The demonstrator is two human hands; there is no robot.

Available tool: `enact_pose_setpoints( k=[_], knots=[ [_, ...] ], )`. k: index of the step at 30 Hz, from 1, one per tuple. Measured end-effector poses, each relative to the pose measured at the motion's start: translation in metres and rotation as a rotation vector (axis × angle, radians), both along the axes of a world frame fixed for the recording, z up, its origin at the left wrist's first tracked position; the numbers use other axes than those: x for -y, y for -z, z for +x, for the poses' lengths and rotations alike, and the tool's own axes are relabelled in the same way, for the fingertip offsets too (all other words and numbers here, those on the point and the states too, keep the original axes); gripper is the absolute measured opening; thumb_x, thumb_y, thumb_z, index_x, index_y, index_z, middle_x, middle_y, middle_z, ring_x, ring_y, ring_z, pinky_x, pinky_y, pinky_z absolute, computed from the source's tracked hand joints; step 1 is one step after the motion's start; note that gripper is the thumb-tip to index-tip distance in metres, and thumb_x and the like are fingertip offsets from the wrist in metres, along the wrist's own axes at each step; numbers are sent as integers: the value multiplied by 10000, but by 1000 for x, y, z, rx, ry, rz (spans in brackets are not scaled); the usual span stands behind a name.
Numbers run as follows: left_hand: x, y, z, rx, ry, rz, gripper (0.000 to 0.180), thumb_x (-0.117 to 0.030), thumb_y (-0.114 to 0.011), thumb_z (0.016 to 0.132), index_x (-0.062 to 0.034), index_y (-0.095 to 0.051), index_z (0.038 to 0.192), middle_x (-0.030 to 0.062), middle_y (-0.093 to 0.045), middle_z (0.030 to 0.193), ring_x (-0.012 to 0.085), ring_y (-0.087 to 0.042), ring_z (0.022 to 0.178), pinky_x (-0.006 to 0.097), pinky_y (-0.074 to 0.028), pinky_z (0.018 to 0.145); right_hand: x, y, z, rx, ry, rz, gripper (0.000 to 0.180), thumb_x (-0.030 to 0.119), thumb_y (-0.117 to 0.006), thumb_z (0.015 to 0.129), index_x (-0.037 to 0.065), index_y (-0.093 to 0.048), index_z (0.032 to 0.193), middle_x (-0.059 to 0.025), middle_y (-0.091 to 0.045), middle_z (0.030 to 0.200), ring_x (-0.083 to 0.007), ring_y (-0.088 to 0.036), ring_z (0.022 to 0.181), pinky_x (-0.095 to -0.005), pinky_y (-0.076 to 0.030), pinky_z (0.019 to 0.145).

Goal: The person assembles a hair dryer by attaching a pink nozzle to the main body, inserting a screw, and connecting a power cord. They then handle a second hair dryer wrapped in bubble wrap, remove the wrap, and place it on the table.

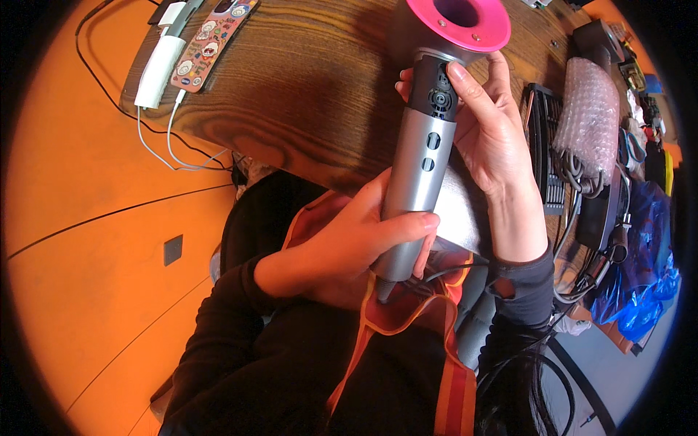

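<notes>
A hair dryer [436,134] with a bright pink ring on its dark head is held upright in front of me, over the table's near edge. Wrapped round the lower part of its silver handle sleeve is my left hand [363,236], thumb across the front. My right hand [487,116] grips the upper, dark inner section just under the head, its thumb pressed on that part. The silver sleeve sits lower than the head, so black inner parts show above it. From the handle's bottom end a cord comes out near an orange-red strap [396,323].
On the wooden table [305,87] lie a phone in a sticker-patterned case [211,47] and a white power strip [160,73] with cables. At right are a bubble-wrapped item [587,109], a black slotted tray [542,138] and blue plastic bags [643,247].
</notes>
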State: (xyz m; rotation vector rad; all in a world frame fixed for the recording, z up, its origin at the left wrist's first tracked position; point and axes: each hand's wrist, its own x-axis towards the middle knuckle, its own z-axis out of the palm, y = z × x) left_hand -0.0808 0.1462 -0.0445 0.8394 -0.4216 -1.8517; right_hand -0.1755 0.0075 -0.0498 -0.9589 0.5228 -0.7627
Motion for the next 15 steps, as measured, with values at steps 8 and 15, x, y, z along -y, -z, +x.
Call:
enact_pose_setpoints(
  k=[8,15],
  knots=[
    [0,-1,-7,221,-75,-64,396,-67,-550,828,-6,-323,1146,70,-530,777,142,-563,637,270,-468,580,-1,-8,-2,179,-21,0,640,56,-566,863,89,-131,1331,-261,-575,1021,-336,-627,888,-440,-514,809],
    [-8,6,-14,567,-182,-350,398,-102,-657,774,-9,-407,1070,60,-528,870,113,-528,792,271,-431,711,-11,-26,-14,317,-132,27,484,154,-604,822,-105,-423,1188,-288,-563,1041,-370,-601,958,-455,-494,856]
  ],
)
